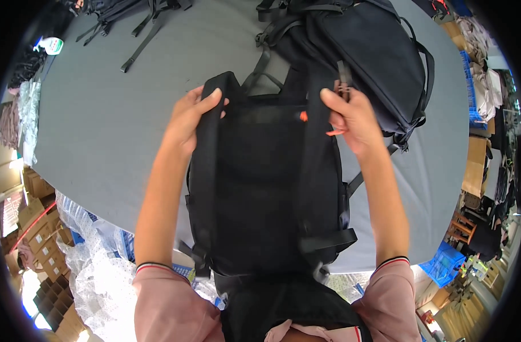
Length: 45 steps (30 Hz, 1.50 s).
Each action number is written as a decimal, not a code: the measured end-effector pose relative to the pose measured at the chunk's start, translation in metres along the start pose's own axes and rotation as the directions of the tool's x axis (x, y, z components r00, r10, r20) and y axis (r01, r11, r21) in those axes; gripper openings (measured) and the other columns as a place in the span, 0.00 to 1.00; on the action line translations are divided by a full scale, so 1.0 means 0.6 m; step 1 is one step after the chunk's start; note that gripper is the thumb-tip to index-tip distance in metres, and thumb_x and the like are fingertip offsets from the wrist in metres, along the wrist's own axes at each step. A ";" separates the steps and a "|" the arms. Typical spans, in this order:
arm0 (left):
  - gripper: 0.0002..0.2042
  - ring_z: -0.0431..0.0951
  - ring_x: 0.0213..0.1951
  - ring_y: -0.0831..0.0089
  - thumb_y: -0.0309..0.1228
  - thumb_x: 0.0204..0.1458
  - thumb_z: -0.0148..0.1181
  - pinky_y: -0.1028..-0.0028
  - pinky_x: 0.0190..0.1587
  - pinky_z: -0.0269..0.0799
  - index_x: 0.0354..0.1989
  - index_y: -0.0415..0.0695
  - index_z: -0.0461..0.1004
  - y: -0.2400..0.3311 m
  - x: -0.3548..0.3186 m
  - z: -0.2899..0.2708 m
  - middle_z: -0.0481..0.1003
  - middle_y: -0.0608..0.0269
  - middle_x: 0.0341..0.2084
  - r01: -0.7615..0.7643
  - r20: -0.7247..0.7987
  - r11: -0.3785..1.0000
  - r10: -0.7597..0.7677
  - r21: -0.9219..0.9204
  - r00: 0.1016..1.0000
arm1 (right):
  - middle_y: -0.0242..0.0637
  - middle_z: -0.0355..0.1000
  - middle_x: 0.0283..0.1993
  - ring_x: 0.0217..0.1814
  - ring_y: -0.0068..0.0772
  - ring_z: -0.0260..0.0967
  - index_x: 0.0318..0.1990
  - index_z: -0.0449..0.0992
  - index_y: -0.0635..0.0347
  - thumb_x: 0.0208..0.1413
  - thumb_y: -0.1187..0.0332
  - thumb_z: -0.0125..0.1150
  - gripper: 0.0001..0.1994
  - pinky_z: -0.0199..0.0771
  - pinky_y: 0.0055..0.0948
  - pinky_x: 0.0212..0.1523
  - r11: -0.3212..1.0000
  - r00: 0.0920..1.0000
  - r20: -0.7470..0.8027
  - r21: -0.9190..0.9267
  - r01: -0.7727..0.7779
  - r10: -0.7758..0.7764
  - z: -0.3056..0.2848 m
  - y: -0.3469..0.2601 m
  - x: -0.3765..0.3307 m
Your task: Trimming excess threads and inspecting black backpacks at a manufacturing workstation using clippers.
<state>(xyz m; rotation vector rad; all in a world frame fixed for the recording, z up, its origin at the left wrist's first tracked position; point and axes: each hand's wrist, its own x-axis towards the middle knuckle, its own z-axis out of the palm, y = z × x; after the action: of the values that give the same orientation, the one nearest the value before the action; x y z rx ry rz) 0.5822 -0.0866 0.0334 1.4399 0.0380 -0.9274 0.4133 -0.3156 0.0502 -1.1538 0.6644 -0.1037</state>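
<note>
A black backpack (260, 182) lies before me with its back panel and shoulder straps facing up, its lower end close to my body. My left hand (187, 118) is closed around the upper part of the left shoulder strap (206, 165), thumb on top. Closed on the upper part of the right shoulder strap (316, 165) is my right hand (354, 117). A slim metal tool (344, 74) pokes out of that same hand, with orange parts near the fingers; it may be thread snips, but the grip hides most of it.
Another black backpack (369, 51) lies at the far right of the grey-covered table (112, 131). Black straps (141, 48) and bags are at the far left, near a white bottle (51, 45). Clear plastic wrap (95, 268), cardboard boxes (44, 245) and a blue crate (443, 265) surround the table.
</note>
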 end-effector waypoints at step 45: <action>0.18 0.58 0.59 0.53 0.35 0.40 0.67 0.60 0.58 0.57 0.36 0.36 0.73 -0.116 -0.396 0.061 0.55 0.47 0.58 -0.720 0.199 0.445 0.761 0.533 0.618 | 0.26 0.68 0.34 0.35 0.13 0.61 0.39 0.70 0.62 0.54 0.73 0.57 0.06 0.62 0.15 0.36 0.952 0.936 0.174 0.084 0.295 -0.306 0.217 0.091 -0.203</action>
<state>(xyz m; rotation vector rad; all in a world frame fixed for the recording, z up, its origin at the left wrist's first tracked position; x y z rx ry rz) 0.3672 0.0149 0.1121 1.7893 -0.8555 -0.1060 0.3708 -0.1376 0.0861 -1.1880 0.3139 -0.2698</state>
